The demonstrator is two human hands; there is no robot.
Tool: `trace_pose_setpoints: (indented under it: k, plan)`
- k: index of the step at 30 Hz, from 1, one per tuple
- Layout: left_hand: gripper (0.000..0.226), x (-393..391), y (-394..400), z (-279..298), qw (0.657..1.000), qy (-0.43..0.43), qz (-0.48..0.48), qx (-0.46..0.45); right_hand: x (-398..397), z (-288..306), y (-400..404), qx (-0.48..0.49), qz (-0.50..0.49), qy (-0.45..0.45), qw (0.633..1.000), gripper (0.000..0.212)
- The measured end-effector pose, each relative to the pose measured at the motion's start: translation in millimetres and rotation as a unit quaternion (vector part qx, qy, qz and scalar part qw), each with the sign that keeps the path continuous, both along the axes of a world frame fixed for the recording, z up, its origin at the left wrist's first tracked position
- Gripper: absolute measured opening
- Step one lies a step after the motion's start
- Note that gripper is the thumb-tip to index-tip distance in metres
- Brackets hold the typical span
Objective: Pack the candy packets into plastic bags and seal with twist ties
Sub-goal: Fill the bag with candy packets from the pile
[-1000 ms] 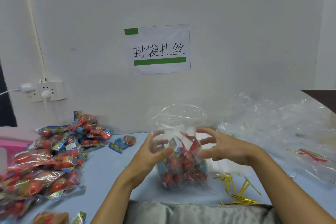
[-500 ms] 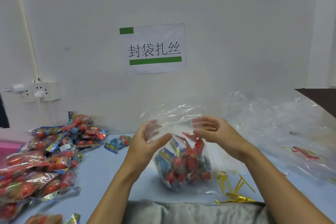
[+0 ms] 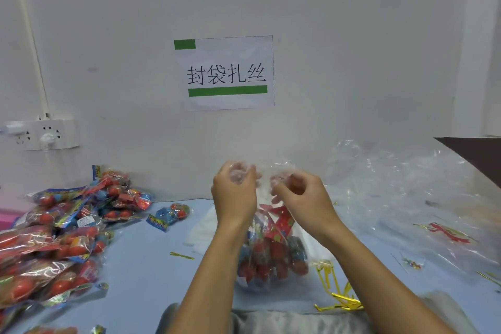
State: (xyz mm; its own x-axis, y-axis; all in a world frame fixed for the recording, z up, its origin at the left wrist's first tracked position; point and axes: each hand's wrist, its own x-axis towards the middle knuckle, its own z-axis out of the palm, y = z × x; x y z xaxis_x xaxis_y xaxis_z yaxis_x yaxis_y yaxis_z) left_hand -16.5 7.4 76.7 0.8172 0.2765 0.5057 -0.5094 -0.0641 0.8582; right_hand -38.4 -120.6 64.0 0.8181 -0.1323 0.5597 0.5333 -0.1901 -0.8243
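Filled plastic bag (image 3: 272, 257) stands upright on the bench (image 3: 151, 260) dead centre, long axis vertical, mouth up. I see left hand (image 3: 234, 192) and right hand (image 3: 301, 198) both bunching its neck, fingers curled round film. Twist ties (image 3: 339, 298) lie just right, nearer the right hand.
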Motion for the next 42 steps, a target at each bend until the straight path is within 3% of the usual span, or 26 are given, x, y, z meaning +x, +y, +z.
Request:
trace_pose_setpoints:
  k: [3,7,10,13,17,21,24,28,31,35,39,42]
  plan:
    - [0.012,-1.0,10.1,-3.4,0.998,-0.033,-0.018,-0.057,-0.6,3.9,-11.1,0.001,0.032,0.012,0.999,0.014]
    - [0.010,-8.2,24.1,3.2,0.988,-0.045,-0.065,-0.129,-6.9,5.6,-26.2,-0.031,0.122,0.081,0.989,0.067]
    - [0.016,-13.8,21.2,6.7,0.991,-0.037,-0.088,-0.097,-9.5,0.8,-14.1,-0.102,0.122,0.096,0.983,0.086]
    - [0.022,-22.1,17.1,12.5,0.989,-0.067,-0.132,-0.016,-7.4,-2.1,7.4,-0.104,0.134,0.088,0.982,0.074]
    - [0.004,-28.8,16.4,10.1,0.977,-0.106,-0.105,0.154,-8.5,1.0,18.4,-0.087,0.059,0.047,0.993,0.042]
    - [0.079,-25.5,29.3,0.7,0.970,-0.040,-0.141,0.194,-6.3,2.2,13.6,0.018,0.019,0.036,0.999,0.020]
    - [0.108,-23.9,33.5,-6.7,0.949,0.048,-0.179,0.256,-6.1,6.4,9.9,0.078,0.009,0.074,0.994,0.011]
    - [0.077,-22.8,22.1,-17.8,0.925,0.073,-0.196,0.317,-10.1,12.5,4.1,0.046,0.072,0.085,0.993,0.019]
    - [0.074,-23.6,24.1,-19.1,0.918,0.057,-0.184,0.348,-18.9,20.0,0.1,0.028,0.137,0.075,0.987,0.024]
    - [0.064,-27.2,17.5,-20.3,0.918,0.028,-0.167,0.360,-20.1,24.7,9.2,-0.088,0.013,-0.008,0.996,0.020]
    - [0.071,-31.0,11.8,-20.9,0.924,0.016,-0.224,0.309,-18.4,18.8,22.9,-0.012,0.045,0.008,0.999,0.017]
    - [0.100,-28.0,15.0,-23.3,0.917,0.023,-0.278,0.287,-15.3,18.4,20.1,0.059,0.112,0.039,0.991,0.029]
